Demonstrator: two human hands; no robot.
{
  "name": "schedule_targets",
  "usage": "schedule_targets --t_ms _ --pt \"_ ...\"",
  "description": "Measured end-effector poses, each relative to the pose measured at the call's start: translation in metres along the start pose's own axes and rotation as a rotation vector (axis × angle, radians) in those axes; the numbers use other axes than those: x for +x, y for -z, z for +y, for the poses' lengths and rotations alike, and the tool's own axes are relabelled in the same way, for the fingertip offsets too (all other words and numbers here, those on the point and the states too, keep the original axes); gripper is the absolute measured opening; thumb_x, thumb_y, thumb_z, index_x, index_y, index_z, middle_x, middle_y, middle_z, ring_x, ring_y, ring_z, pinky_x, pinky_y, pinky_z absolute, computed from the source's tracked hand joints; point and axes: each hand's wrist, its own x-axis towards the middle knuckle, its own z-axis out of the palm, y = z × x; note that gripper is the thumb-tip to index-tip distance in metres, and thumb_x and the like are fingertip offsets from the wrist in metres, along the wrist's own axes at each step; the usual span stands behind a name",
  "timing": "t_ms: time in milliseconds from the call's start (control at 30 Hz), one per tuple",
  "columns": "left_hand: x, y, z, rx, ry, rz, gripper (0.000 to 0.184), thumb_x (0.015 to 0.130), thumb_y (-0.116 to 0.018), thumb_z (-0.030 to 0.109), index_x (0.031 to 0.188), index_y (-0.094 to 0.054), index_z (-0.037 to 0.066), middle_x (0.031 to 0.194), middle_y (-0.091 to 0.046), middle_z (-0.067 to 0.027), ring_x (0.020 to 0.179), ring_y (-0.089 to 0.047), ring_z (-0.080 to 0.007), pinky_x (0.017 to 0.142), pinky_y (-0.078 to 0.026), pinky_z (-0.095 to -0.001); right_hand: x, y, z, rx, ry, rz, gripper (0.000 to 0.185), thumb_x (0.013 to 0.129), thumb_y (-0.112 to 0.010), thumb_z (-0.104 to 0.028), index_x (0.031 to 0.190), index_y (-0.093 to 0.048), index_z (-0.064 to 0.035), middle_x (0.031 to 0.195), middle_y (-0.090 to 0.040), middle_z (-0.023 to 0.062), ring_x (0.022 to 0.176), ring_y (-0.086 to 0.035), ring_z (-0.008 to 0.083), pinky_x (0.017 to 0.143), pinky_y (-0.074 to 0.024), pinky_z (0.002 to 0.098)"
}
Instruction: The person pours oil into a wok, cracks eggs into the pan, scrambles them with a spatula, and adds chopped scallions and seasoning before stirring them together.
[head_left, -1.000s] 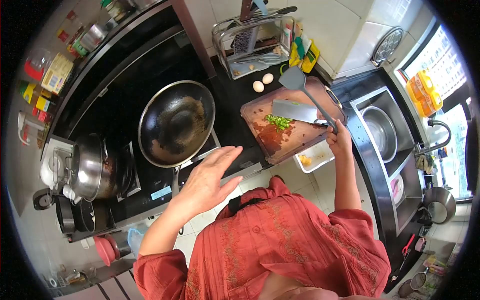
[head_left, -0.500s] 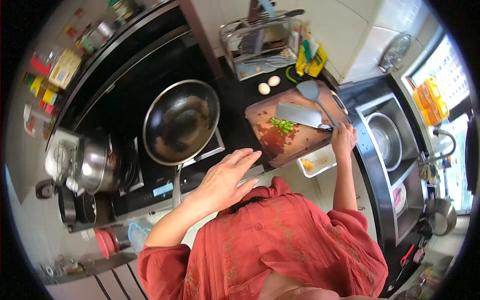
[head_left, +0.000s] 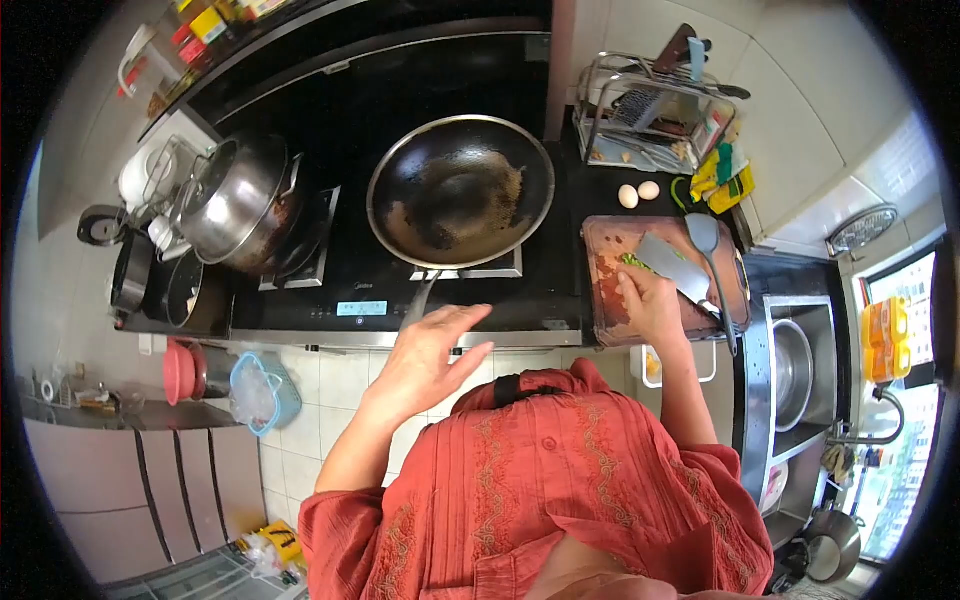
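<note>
My left hand (head_left: 430, 355) is open, thumb apart from the fingers, beside the handle of a dark wok (head_left: 460, 190) on the stove; it holds nothing. My right hand (head_left: 655, 308) is over the wooden cutting board (head_left: 612, 240), its fingers drawn together at the chopped greens (head_left: 634, 262). What lies between those fingertips is hidden. A cleaver (head_left: 672, 268) lies on the board, its blade beside the greens. Right of it, a grey spatula (head_left: 704, 236) rests with its handle over the board's front edge.
Two eggs (head_left: 638, 193) sit behind the board, near a knife rack (head_left: 650, 110). A lidded steel pot (head_left: 235, 200) stands on the left burner. To the right is a sink with a metal basin (head_left: 792, 375). A white container (head_left: 700, 362) shows below the board's front edge.
My right hand has left the spatula handle and moved left to the chopped greens. The spatula now lies on the board's right side. My left hand stays open; the head view has turned.
</note>
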Motion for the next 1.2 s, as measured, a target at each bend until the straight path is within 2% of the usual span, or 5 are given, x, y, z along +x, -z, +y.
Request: schedule_targets --t_ms 300,667,833,1100,1200 --pt "-0.074 0.024 -0.050 -0.068 0.327 0.304 0.035 0.084 -0.068 0.007 0.117 -0.063 -0.001 0.107 -0.069 -0.0146 0.090 -0.067 -0.0211 0.076 -0.054 -0.0323 0.009 -0.036 -0.061 0.172 0.177 -0.201 0.016 0.090 -0.060 -0.009 0.099 -0.067 0.0018 0.075 -0.067 0.0180 0.065 -0.068 0.0249 0.060 -0.0516 0.0333" --pt "-0.077 0.029 -0.067 -0.154 0.265 0.427 0.036 0.084 -0.069 0.012 0.118 -0.063 0.002 0.105 -0.069 -0.0159 0.089 -0.068 -0.0247 0.075 -0.054 -0.0337 0.043 -0.033 -0.113 0.190 0.345 -0.267 0.018 0.089 -0.062 -0.011 0.101 -0.067 0.0028 0.079 -0.067 0.0183 0.064 -0.067 0.0243 0.060 -0.0517 0.0333" --pt "-0.054 0.047 -0.057 -0.150 0.196 0.422 0.038 0.085 -0.067 0.007 0.122 -0.061 0.000 0.108 -0.068 -0.0157 0.092 -0.068 -0.0212 0.077 -0.055 -0.0310 0.128 0.033 -0.158 0.416 0.165 -0.135 0.024 0.095 -0.058 -0.020 0.103 -0.068 0.0009 0.076 -0.068 0.0051 0.058 -0.059 0.0062 0.051 -0.0464 0.0222" --pt "0.047 0.070 -0.004 -0.293 -0.141 0.431 0.052 0.087 -0.066 0.007 0.136 -0.048 0.001 0.128 -0.057 -0.0171 0.112 -0.059 -0.0238 0.084 -0.055 -0.0323 0.320 0.122 -0.218 -0.189 0.557 0.648 0.048 0.088 -0.058 -0.042 0.101 -0.068 0.0024 0.084 -0.069 0.0214 0.081 -0.067 0.0352 0.077 -0.0515 0.0408" --pt "0.072 0.073 0.008 -0.402 -0.128 0.397 0.052 0.090 -0.064 0.013 0.137 -0.046 0.000 0.130 -0.055 -0.0174 0.115 -0.058 -0.0236 0.088 -0.053 -0.0329 0.382 0.131 -0.223 -0.293 0.447 0.721 0.050 0.086 -0.058 -0.045 0.098 -0.068 0.0027 0.087 -0.069 0.0231 0.090 -0.066 0.0386 0.081 -0.0506 0.0431"
